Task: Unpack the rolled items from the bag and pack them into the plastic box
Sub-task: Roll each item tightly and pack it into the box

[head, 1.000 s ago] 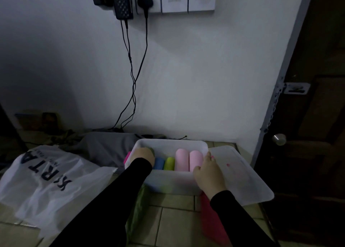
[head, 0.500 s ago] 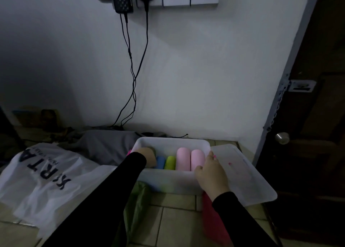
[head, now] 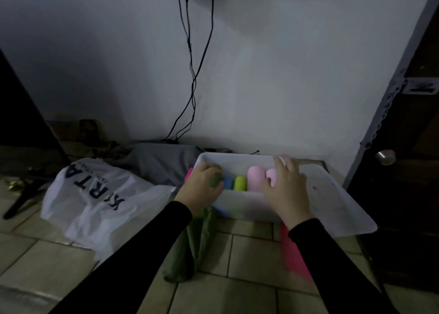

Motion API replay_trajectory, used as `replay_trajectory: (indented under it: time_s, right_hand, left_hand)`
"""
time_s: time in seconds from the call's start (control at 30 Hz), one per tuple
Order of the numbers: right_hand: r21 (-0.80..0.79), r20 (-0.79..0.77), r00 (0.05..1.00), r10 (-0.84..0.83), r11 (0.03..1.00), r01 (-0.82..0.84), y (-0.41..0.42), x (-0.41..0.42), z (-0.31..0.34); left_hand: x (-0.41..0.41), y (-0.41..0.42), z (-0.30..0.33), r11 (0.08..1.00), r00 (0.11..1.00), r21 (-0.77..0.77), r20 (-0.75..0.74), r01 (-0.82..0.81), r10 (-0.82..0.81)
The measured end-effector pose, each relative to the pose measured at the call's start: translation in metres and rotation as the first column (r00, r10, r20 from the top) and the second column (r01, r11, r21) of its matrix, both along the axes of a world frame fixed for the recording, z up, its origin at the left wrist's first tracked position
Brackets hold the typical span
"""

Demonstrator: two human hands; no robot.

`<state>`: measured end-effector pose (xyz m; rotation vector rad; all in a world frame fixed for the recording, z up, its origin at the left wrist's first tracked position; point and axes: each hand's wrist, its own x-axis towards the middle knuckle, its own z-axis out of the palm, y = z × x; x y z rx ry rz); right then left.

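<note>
— What are your fingers doing right now?

— My left hand [head: 202,188] is down in the left end of the plastic box [head: 240,159], its fingers [head: 215,174] curled around a dark green roll [head: 215,182]. My right hand [head: 286,190] lies flat over the right end, fingers [head: 288,164] straight and spread, resting on the second of two pale pink rolls [head: 256,179].

— And the rest of the rolls?

— Between my hands, packed side by side in the box: a blue roll [head: 228,183], then a yellow-green roll [head: 240,183], then the pink pair. A bright pink one [head: 189,174] peeks out just outside the box's left wall.

— Where's the box?

— On the tiled floor [head: 251,261], against the wall. Its lid [head: 337,202] lies just beside it on my right. A green cloth [head: 190,249] and a red-pink cloth [head: 294,256] lie on the floor in front of the box, under my sleeves.

— The bag?

— The white plastic bag [head: 95,195] lies crumpled on the floor to my left, apart from the box. Grey fabric [head: 161,161] sits behind it, and black cables [head: 192,76] hang down the wall.
</note>
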<state>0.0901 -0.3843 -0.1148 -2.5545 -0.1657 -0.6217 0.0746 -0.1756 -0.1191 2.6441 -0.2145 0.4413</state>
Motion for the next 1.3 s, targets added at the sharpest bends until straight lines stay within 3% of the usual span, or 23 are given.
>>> replay_trajectory:
  time_s: [0.03, 0.07, 0.1, 0.17, 0.23, 0.3, 0.4, 0.57, 0.63, 0.67, 0.7, 0.73, 0.8, 0.83, 0.87, 0.93, 1.03, 1.2, 1.3]
  right_hand:
    - [0.105, 0.145, 0.987, 0.072, 0.991, -0.088, 0.012, -0.017, 0.001]
    - [0.203, 0.18, 0.972, 0.154, 0.961, -0.19, 0.024, -0.036, 0.002]
    - [0.256, 0.115, 0.965, 0.235, 0.932, -0.257, 0.038, -0.052, -0.002]
    - [0.273, -0.255, 0.903, 0.344, 0.922, -0.274, 0.066, -0.072, -0.017]
    - [0.283, -0.553, 0.76, 0.342, 0.935, -0.215, 0.089, -0.08, -0.033]
    - [0.312, -0.671, 0.667, 0.323, 0.94, -0.142, 0.105, -0.083, -0.043]
    - [0.344, -0.786, 0.538, 0.305, 0.939, -0.03, 0.12, -0.087, -0.046]
    - [0.25, -0.819, 0.54, 0.193, 0.967, 0.035, 0.135, -0.079, -0.064]
    - [0.319, -0.804, 0.561, 0.198, 0.939, 0.125, 0.137, -0.078, -0.071]
    - [0.406, -0.783, 0.581, 0.221, 0.89, 0.208, 0.139, -0.079, -0.073]
    - [0.545, -0.731, 0.632, 0.259, 0.779, 0.311, 0.142, -0.082, -0.073]
    - [0.716, -0.651, 0.686, 0.325, 0.565, 0.411, 0.144, -0.085, -0.072]
    - [0.874, -0.403, 0.776, 0.486, -0.047, 0.484, 0.147, -0.093, -0.064]
    - [0.85, -0.265, 0.801, 0.536, -0.262, 0.457, 0.147, -0.097, -0.059]
    - [0.832, -0.164, 0.81, 0.563, -0.362, 0.42, 0.147, -0.101, -0.056]
    - [0.838, -0.102, 0.782, 0.615, -0.371, 0.4, 0.152, -0.11, -0.048]
    - [0.826, -0.106, 0.719, 0.687, -0.342, 0.448, 0.159, -0.107, -0.034]
    - [0.822, -0.095, 0.83, 0.549, -0.427, 0.377, 0.15, -0.088, -0.015]
    - [0.823, 0.006, 0.896, 0.443, -0.511, 0.247, 0.143, -0.087, -0.011]
  left_hand:
    - [-0.011, 0.008, -0.001, 0.997, 0.997, 0.032, 0.034, 0.069, -0.071]
    - [-0.023, 0.016, -0.002, 0.988, 0.991, 0.079, 0.017, 0.134, -0.135]
    - [-0.037, 0.025, -0.004, 0.974, 0.982, 0.128, -0.019, 0.187, -0.186]
    - [-0.061, 0.044, -0.006, 0.947, 0.973, 0.225, -0.069, 0.23, -0.22]
    - [-0.077, 0.061, -0.009, 0.933, 0.968, 0.264, -0.13, 0.244, -0.216]
    - [-0.083, 0.078, -0.013, 0.909, 0.926, 0.301, -0.331, 0.287, -0.182]
    - [-0.087, 0.096, -0.023, 0.895, 0.778, 0.277, -0.618, 0.349, -0.111]
    - [-0.085, 0.097, -0.049, 0.912, 0.765, 0.188, -0.618, 0.365, -0.179]
    - [-0.082, 0.099, -0.057, 0.929, 0.78, 0.101, -0.581, 0.355, -0.235]
    - [-0.081, 0.101, -0.062, 0.937, 0.795, 0.045, -0.546, 0.345, -0.267]
    - [-0.08, 0.105, -0.065, 0.942, 0.81, -0.028, -0.502, 0.335, -0.303]
    - [-0.081, 0.107, -0.066, 0.94, 0.827, -0.112, -0.449, 0.322, -0.337]
    - [-0.081, 0.111, -0.064, 0.904, 0.866, -0.286, -0.3, 0.317, -0.399]
    - [-0.081, 0.111, -0.06, 0.875, 0.884, -0.364, -0.22, 0.319, -0.413]
    - [-0.081, 0.11, -0.055, 0.841, 0.893, -0.431, -0.149, 0.328, -0.425]
    - [-0.08, 0.106, -0.042, 0.773, 0.894, -0.525, -0.047, 0.357, -0.445]
    - [-0.077, 0.096, -0.023, 0.753, 0.885, -0.524, 0.006, 0.399, -0.465]
    - [-0.076, 0.091, -0.005, 0.748, 0.87, -0.488, 0.049, 0.449, -0.49]
    - [-0.076, 0.093, -0.001, 0.718, 0.864, -0.506, 0.121, 0.478, -0.489]
